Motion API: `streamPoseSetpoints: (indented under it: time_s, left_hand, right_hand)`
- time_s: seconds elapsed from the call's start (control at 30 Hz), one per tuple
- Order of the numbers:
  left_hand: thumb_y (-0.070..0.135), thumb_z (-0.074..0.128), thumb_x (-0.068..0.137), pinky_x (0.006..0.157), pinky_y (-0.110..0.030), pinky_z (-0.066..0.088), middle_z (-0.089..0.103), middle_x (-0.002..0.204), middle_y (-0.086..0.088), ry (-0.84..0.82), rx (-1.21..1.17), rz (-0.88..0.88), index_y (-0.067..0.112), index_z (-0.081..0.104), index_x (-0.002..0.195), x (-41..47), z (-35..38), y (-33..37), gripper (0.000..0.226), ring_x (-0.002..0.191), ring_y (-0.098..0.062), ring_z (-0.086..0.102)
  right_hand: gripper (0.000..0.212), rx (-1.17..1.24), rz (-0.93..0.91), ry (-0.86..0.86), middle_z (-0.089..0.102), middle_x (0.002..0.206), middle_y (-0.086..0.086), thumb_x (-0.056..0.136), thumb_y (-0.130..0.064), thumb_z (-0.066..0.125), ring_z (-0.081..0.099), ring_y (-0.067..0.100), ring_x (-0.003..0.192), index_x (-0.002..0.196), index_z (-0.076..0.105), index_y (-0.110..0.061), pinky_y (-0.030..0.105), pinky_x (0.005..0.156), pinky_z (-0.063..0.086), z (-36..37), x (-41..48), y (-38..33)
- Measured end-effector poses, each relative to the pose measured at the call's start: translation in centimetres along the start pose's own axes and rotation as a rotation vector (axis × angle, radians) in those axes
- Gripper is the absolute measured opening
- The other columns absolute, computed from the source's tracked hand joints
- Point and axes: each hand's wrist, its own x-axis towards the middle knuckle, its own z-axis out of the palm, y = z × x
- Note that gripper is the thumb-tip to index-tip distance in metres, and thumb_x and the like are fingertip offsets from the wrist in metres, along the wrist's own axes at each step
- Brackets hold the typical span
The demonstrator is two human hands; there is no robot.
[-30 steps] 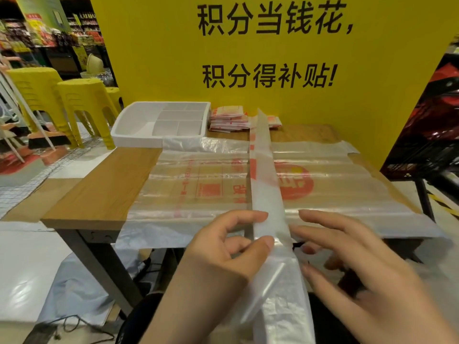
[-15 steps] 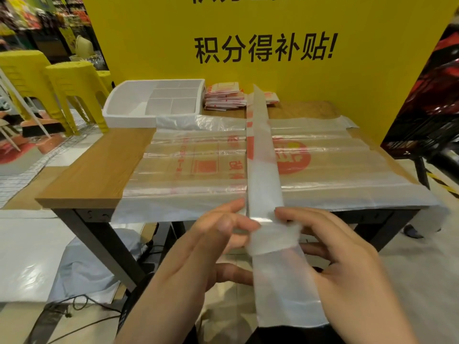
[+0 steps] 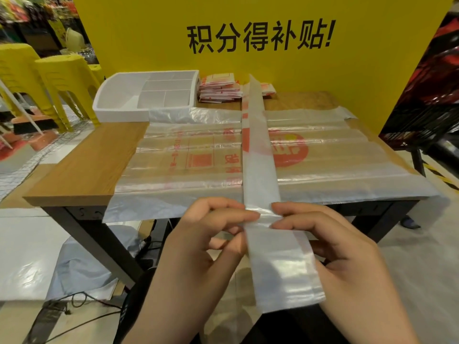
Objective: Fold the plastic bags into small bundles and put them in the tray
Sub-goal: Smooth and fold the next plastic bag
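A plastic bag folded into a long narrow strip (image 3: 258, 155) runs from the far side of the table toward me, across a stack of flat clear bags with red print (image 3: 193, 155). Its near end hangs off the table's front edge. My left hand (image 3: 198, 247) and my right hand (image 3: 330, 247) pinch the strip from both sides at a crease near that edge. The white divided tray (image 3: 119, 108) stands at the back left of the table. A pile of small folded bundles (image 3: 219, 91) lies to the right of the tray.
The wooden table (image 3: 87, 167) has bare surface at the left. A yellow board with black characters (image 3: 260, 38) stands right behind it. Yellow plastic stools (image 3: 62, 80) stand at the left. Cables and grey sheeting lie on the floor under the table.
The strip's near end has been turned over toward me, and both hands have closed in on the crease. The view has tilted down and moved closer.
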Motion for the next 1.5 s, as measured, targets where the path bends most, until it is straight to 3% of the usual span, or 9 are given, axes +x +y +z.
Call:
streamPoseSetpoints:
  time_s: [0.13, 0.3, 0.43, 0.73, 0.93, 1.07, 1.2, 1.37, 1.5]
  left_hand:
    - [0.033, 0.059, 0.089, 0.066, -0.009, 0.044, 0.059, 0.106, 0.018, 0.023, 0.022, -0.061, 0.045, 0.074, 0.096, 0.6, 0.5, 0.7, 0.02, 0.09, -0.006, 0.064]
    - [0.037, 0.06, 0.087, 0.073, -0.025, 0.056, 0.065, 0.099, 0.016, 0.016, -0.007, -0.161, 0.048, 0.071, 0.096, 1.0, 1.1, 1.2, 0.017, 0.091, -0.006, 0.067]
    - [0.041, 0.064, 0.09, 0.07, -0.029, 0.061, 0.074, 0.083, 0.007, 0.066, -0.111, -0.226, 0.045, 0.066, 0.091, 1.2, 1.8, 1.7, 0.005, 0.078, -0.006, 0.072]
    - [0.018, 0.072, 0.089, 0.054, -0.028, 0.057, 0.068, 0.067, -0.006, 0.196, -0.302, -0.311, 0.021, 0.058, 0.095, 2.3, 2.8, 2.1, 0.015, 0.058, -0.018, 0.069]
    - [0.02, 0.066, 0.094, 0.049, -0.03, 0.056, 0.066, 0.065, -0.002, 0.203, -0.216, -0.283, 0.034, 0.061, 0.088, 2.2, 2.8, 2.3, 0.016, 0.053, -0.016, 0.067]
    - [0.024, 0.066, 0.093, 0.048, -0.035, 0.058, 0.065, 0.068, 0.001, 0.185, -0.164, -0.289, 0.04, 0.064, 0.085, 2.0, 2.9, 2.6, 0.017, 0.05, -0.014, 0.064]
    - [0.031, 0.067, 0.092, 0.048, -0.035, 0.058, 0.064, 0.064, -0.001, 0.186, -0.121, -0.284, 0.04, 0.067, 0.086, 2.1, 2.8, 2.8, 0.01, 0.047, -0.015, 0.062]
    - [0.056, 0.058, 0.092, 0.058, -0.016, 0.046, 0.061, 0.089, 0.018, 0.08, 0.382, 0.035, 0.045, 0.066, 0.107, 1.2, 0.8, 2.3, 0.021, 0.078, -0.002, 0.061]
    - [0.053, 0.059, 0.089, 0.103, -0.029, 0.038, 0.039, 0.149, 0.016, -0.167, 0.675, 0.31, 0.036, 0.048, 0.142, 2.1, -1.5, 1.7, 0.057, 0.137, -0.01, 0.037]
  right_hand:
    - [0.043, -0.001, 0.067, 0.055, 0.071, 0.101, -0.01, 0.074, 0.005, 0.078, 0.069, 0.009, 0.096, 0.088, 0.073, -0.035, 0.024, 0.074, 0.057, 0.3, 0.3, -0.1]
    - [0.027, 0.104, 0.142, 0.162, 0.072, 0.081, -0.012, 0.082, -0.006, 0.074, 0.067, 0.002, 0.075, 0.081, 0.073, -0.033, 0.013, 0.061, 0.051, 0.9, 1.2, -0.7]
    - [0.005, 0.146, 0.15, 0.251, 0.07, 0.081, -0.002, 0.084, -0.032, 0.072, 0.068, 0.019, 0.073, 0.089, 0.071, -0.033, 0.038, 0.067, 0.059, 2.1, 1.8, -0.9]
    - [0.032, 0.097, 0.189, 0.346, 0.061, 0.077, -0.003, 0.085, -0.032, 0.074, 0.066, 0.018, 0.057, 0.108, 0.057, -0.048, 0.044, 0.061, 0.058, 3.2, 2.4, -1.0]
    - [0.033, -0.203, 0.141, 0.291, 0.061, 0.079, -0.007, 0.087, -0.056, 0.057, 0.061, 0.014, 0.069, 0.119, 0.052, -0.051, 0.022, 0.059, 0.047, 2.3, 1.6, -0.7]
    - [0.026, 0.091, 0.308, 0.178, 0.061, 0.069, 0.005, 0.088, -0.046, 0.063, 0.06, 0.025, 0.059, 0.113, 0.058, -0.052, 0.046, 0.061, 0.053, 2.4, 1.7, -0.7]
    - [0.024, 0.302, 0.372, 0.166, 0.054, 0.069, 0.019, 0.092, -0.026, 0.066, 0.053, 0.019, 0.052, 0.107, 0.065, -0.044, 0.03, 0.052, 0.047, 2.3, 2.1, -0.8]
    - [0.021, 0.402, 0.388, 0.173, 0.052, 0.064, 0.014, 0.093, -0.018, 0.066, 0.052, 0.017, 0.049, 0.105, 0.069, -0.035, 0.024, 0.049, 0.046, 2.2, 2.4, -0.7]
    - [0.02, 0.424, 0.435, 0.156, 0.057, 0.063, 0.008, 0.094, -0.02, 0.065, 0.052, 0.015, 0.048, 0.107, 0.07, -0.034, 0.021, 0.047, 0.043, 1.9, 2.6, -0.7]
